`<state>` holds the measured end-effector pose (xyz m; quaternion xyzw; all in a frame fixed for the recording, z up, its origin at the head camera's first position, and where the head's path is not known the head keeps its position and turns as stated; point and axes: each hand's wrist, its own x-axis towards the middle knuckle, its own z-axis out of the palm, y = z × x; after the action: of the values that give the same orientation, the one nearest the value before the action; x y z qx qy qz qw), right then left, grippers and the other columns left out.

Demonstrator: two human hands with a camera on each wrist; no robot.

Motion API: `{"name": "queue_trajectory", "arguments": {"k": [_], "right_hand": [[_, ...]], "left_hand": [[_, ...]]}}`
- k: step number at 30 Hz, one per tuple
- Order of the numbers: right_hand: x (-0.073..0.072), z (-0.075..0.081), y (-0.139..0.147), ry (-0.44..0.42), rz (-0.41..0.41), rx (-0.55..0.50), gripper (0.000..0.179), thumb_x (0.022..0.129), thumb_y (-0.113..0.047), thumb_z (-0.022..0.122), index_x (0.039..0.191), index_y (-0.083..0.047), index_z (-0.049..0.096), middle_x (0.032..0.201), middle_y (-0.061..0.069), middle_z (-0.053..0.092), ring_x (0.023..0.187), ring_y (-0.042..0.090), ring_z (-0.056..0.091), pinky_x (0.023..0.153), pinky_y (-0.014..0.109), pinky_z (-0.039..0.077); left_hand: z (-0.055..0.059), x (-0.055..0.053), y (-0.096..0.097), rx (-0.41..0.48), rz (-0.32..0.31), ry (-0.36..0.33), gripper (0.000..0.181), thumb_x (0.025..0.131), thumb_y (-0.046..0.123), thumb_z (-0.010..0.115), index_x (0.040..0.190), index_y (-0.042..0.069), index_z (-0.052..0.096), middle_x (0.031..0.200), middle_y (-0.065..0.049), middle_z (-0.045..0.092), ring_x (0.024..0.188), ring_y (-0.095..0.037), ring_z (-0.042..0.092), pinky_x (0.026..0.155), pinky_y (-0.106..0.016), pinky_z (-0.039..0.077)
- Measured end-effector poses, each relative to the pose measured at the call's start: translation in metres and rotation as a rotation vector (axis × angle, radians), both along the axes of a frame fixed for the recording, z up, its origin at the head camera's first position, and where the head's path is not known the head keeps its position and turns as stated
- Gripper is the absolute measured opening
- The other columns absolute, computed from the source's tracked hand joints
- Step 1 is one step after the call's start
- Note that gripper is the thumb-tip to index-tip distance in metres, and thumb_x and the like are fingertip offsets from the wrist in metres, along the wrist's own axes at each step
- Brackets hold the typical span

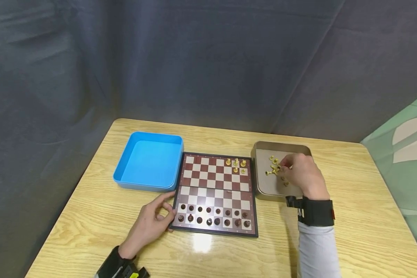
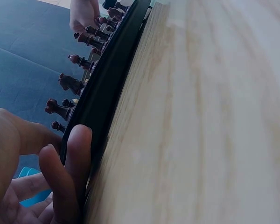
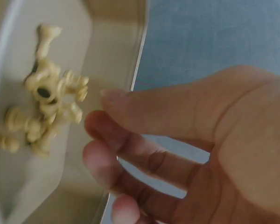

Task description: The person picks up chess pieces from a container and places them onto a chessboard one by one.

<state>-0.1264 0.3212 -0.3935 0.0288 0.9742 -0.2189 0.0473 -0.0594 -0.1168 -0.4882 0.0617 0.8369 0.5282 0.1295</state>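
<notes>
A folding chessboard lies flat on the table. Its near two rows hold dark chess pieces; several cream pieces stand in the far right corner. At the near left corner, my left hand holds the board's edge, with curled fingertips against its dark side. My right hand reaches into a metal tin on the right, over a loose heap of cream chess pieces. Thumb and forefinger are close together, and no piece shows between them in the right wrist view.
A blue tray stands left of the board, close against it. The wooden table extends to both sides, and a dark cloth hangs behind its far edge.
</notes>
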Motion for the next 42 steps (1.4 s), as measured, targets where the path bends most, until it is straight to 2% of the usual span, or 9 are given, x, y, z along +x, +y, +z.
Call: {"name": "queue_trajectory", "arguments": {"k": [5,10,13,23,36,42], "right_hand": [[-0.002,-0.003,0.005,-0.103,-0.019,0.052,0.014,0.090,-0.008,0.069,0.098,0.000,0.079,0.096,0.018,0.074,0.076,0.026,0.062,0.058,0.038,0.050],[-0.001,-0.006,0.009,-0.202,-0.034,0.049,0.014,0.091,-0.014,0.073,0.099,-0.003,0.077,0.097,0.017,0.074,0.078,0.026,0.064,0.059,0.037,0.051],[-0.002,-0.008,0.010,-0.226,-0.044,0.041,0.012,0.091,-0.013,0.072,0.097,-0.004,0.077,0.093,0.014,0.074,0.077,0.024,0.064,0.059,0.036,0.051],[-0.004,-0.016,0.013,-0.215,-0.053,0.056,0.007,0.090,-0.010,0.071,0.093,-0.006,0.077,0.094,0.016,0.073,0.077,0.026,0.062,0.057,0.037,0.049],[-0.004,-0.018,0.012,-0.203,-0.061,0.054,0.006,0.090,-0.008,0.070,0.087,-0.007,0.075,0.087,0.012,0.070,0.073,0.024,0.060,0.056,0.035,0.047],[-0.004,-0.016,0.011,-0.201,-0.059,0.050,0.006,0.089,-0.007,0.070,0.088,-0.007,0.076,0.087,0.012,0.070,0.073,0.024,0.060,0.056,0.034,0.047]], "left_hand": [[-0.001,0.000,0.000,-0.003,0.001,0.005,0.058,0.091,0.009,0.073,0.147,0.014,0.057,0.095,-0.002,0.071,0.050,-0.017,0.067,0.040,-0.026,0.047],[-0.001,0.000,0.000,0.001,-0.001,0.010,0.058,0.092,0.009,0.073,0.147,0.014,0.057,0.094,-0.002,0.071,0.050,-0.017,0.068,0.041,-0.026,0.046],[-0.001,0.001,0.000,0.001,-0.001,0.012,0.057,0.092,0.009,0.073,0.146,0.014,0.057,0.094,-0.001,0.071,0.050,-0.017,0.068,0.041,-0.026,0.046],[-0.001,0.001,-0.001,-0.002,-0.013,0.020,0.058,0.092,0.010,0.073,0.147,0.014,0.056,0.095,-0.001,0.071,0.049,-0.017,0.067,0.039,-0.025,0.045],[-0.001,0.000,0.000,-0.017,0.005,0.011,0.058,0.090,0.009,0.075,0.146,0.016,0.058,0.092,0.002,0.071,0.044,-0.017,0.062,0.038,-0.023,0.041],[0.000,0.000,0.001,-0.017,0.005,0.012,0.058,0.090,0.008,0.074,0.146,0.015,0.058,0.092,0.001,0.071,0.045,-0.017,0.063,0.039,-0.024,0.042]]}}
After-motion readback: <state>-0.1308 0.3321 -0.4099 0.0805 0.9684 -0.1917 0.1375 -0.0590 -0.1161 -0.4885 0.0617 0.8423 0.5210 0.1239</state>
